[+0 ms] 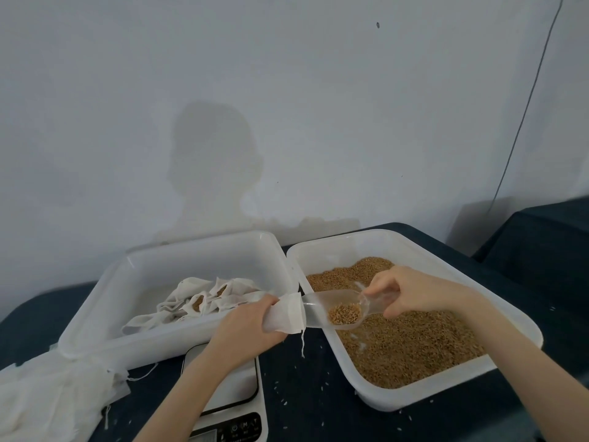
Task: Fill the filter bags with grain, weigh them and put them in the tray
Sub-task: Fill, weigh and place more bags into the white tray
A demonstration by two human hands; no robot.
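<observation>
I see a table [296, 393] under dark blue cloth, flecked with stray grains, pushed against a pale, stained wall [287, 106]. My left hand [245, 330] has its grip curled round an open filter bag [284, 314], held between the two tubs. My right hand [411, 293] pinches a clear scoop [334, 309] of grain at the bag's mouth. Filled bags [197, 303] lie in the left tray [178, 338]; the right tub [446, 390] holds grain [411, 349]. A scale [236, 400] sits nearest me, spare bags [47, 397] at far left.
</observation>
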